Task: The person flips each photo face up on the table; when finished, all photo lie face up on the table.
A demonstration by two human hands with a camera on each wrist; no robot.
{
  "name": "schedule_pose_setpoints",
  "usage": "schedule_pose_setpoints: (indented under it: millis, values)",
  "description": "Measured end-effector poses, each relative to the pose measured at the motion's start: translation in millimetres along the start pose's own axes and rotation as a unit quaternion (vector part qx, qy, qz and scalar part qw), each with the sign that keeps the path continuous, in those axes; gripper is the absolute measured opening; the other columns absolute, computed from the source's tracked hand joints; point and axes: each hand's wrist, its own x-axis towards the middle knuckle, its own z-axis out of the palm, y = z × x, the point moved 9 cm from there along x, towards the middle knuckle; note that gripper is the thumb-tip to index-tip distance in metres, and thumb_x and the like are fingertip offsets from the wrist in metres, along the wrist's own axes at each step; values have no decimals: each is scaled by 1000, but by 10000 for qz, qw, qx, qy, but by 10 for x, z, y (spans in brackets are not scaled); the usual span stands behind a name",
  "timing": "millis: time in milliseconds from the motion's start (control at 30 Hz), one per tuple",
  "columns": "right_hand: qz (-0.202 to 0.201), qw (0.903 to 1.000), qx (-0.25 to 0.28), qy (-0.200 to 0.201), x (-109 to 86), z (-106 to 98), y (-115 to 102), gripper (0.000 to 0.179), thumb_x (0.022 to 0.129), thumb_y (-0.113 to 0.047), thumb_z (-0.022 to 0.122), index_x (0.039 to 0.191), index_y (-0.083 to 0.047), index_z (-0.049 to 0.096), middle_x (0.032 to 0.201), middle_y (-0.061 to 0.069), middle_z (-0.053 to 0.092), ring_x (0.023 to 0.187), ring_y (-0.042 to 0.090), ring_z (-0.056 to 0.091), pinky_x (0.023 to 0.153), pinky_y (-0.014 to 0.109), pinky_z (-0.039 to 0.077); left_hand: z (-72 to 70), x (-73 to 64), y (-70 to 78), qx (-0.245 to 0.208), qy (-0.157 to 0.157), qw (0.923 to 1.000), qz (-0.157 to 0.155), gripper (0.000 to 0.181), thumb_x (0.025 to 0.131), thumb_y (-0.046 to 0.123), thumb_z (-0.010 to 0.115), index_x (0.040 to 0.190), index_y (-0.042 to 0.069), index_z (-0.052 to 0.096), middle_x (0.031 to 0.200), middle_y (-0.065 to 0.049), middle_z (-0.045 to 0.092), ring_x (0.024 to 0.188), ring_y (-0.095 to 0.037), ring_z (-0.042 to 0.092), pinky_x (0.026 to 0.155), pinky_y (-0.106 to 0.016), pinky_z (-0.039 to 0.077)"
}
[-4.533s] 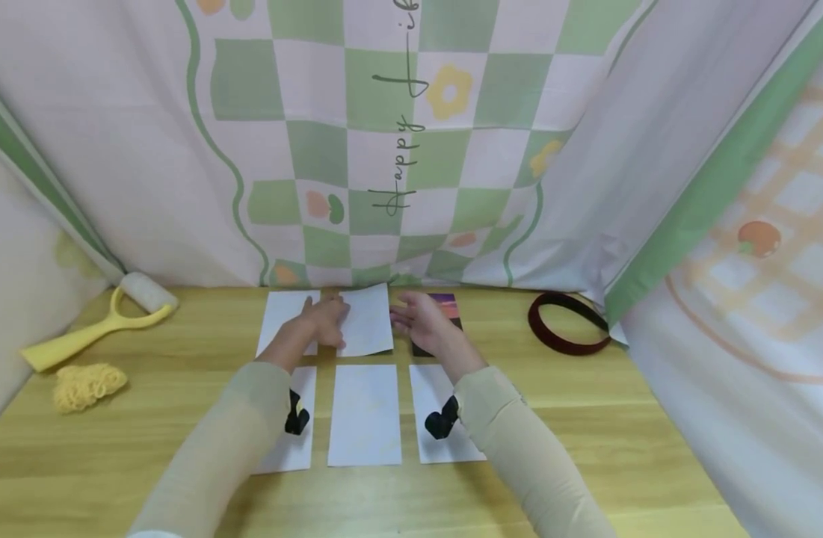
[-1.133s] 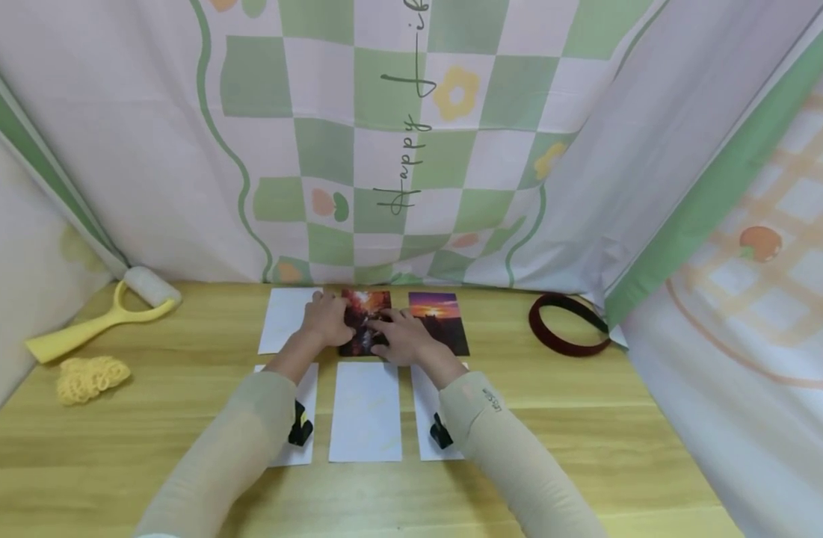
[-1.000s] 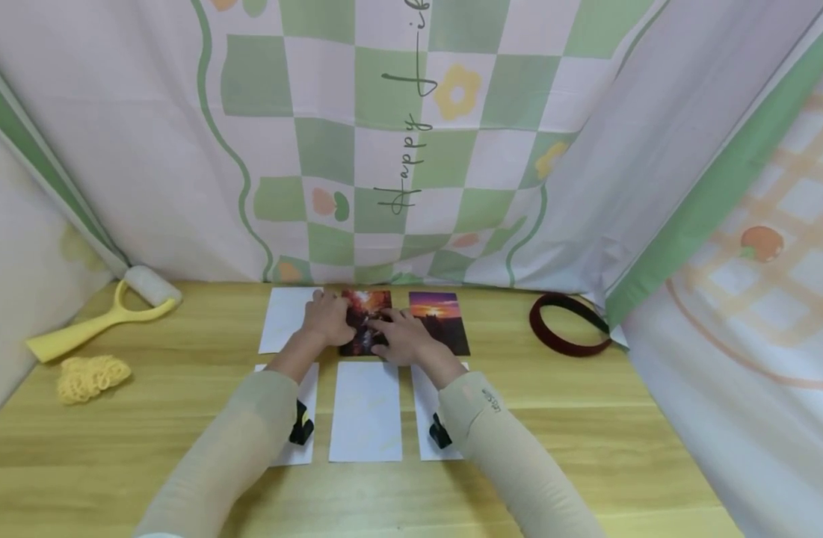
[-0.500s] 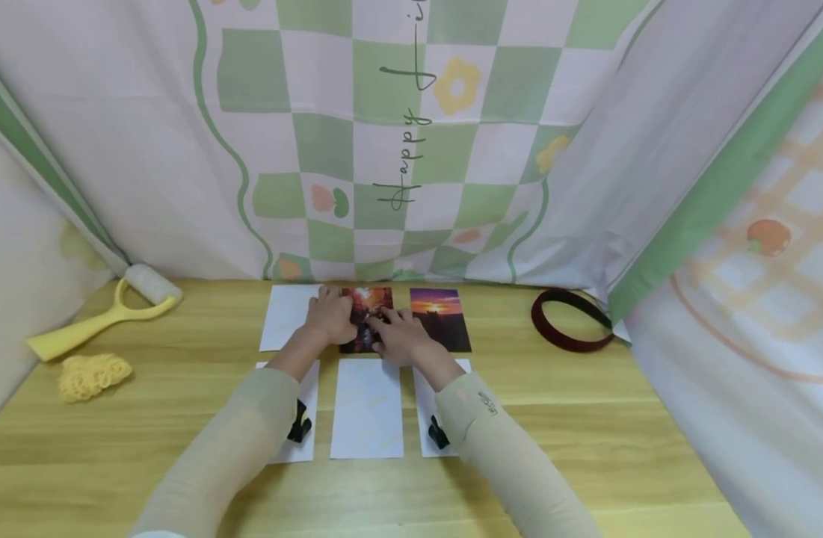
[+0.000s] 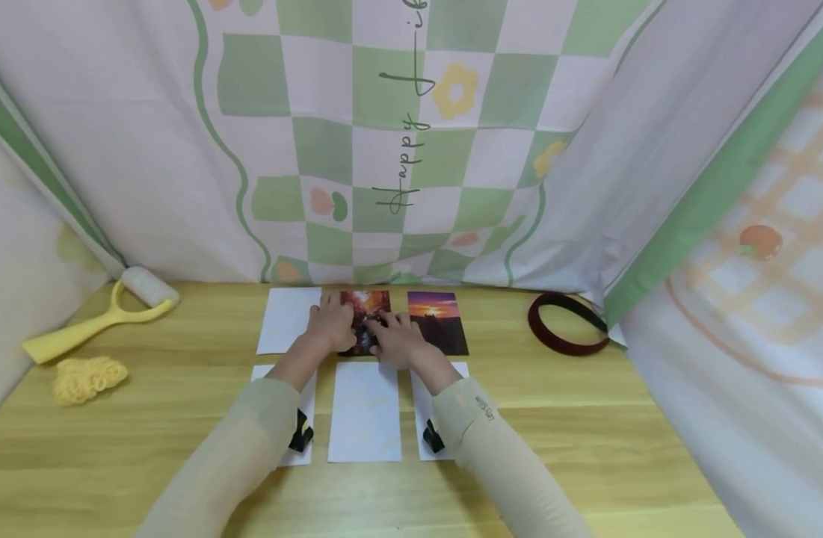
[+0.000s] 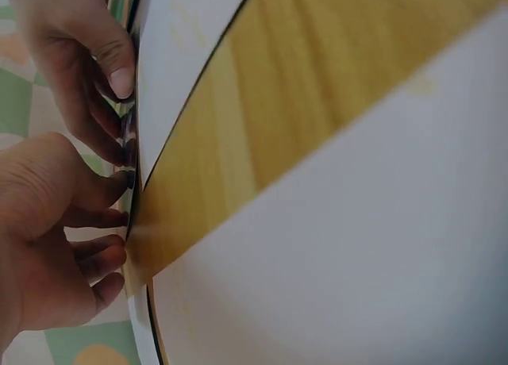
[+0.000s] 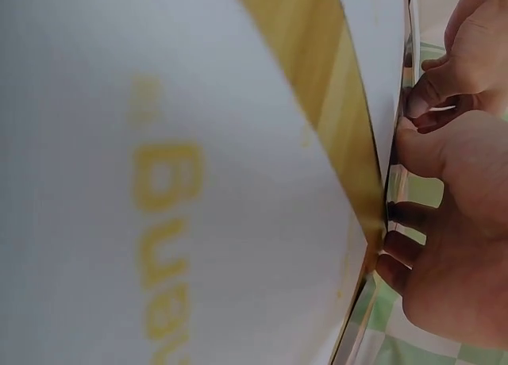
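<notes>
Table (image 5: pixel 586 448): six cards (image 5: pixel 365 411), two hands (image 5: pixel 331 326) (image 5: pixel 399 341) on one picture card (image 5: pixel 365 304).

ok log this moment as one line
left hand: touching dark-red picture card; right hand: touching same card; sunset card: picture up; four cards: white side up

Yellow-handled roller (image 5: pixel 105 323) near yellow bundle (image 5: pixel 90 379), left; dark red band (image 5: pixel 564 344), right.

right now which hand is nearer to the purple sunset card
Right. The right hand is by the left edge of the purple sunset card; the left hand is farther off, at the left side of the reddish picture card beside it.
</notes>
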Motion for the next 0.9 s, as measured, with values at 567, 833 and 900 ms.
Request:
schedule_pose_setpoints:
  millis: [567, 833, 900]
  values:
    - [383, 9984, 260, -316, 41, -55, 0, 59, 111, -35, 43, 167, -29, 23, 177, 8, 11, 163, 39, 10, 134, 56, 18, -65, -2, 42, 268, 69, 9995, 142, 49, 98, 20, 63, 142, -1, 56, 157, -23, 39, 144, -41, 38, 116, -59, 40]
    - [261, 9986, 372, -272, 27, -94, -53, 64, 107, -25, 52, 166, -26, 26, 174, 16, 20, 161, 42, 16, 132, 57, 21, -126, -25, 57, 554, 145, 9982, 171, 43, 94, 21, 68, 133, 3, 63, 150, -24, 52, 141, -42, 45, 119, -59, 39]
    - [261, 9987, 325, -305, 28, -79, -67, 66, 106, -24, 51, 167, -24, 24, 174, 15, 20, 161, 42, 16, 133, 57, 21, -137, -34, 51, 581, 235, 9979, 178, 49, 91, 20, 69, 137, 4, 61, 148, -23, 55, 139, -42, 47, 118, -59, 40]
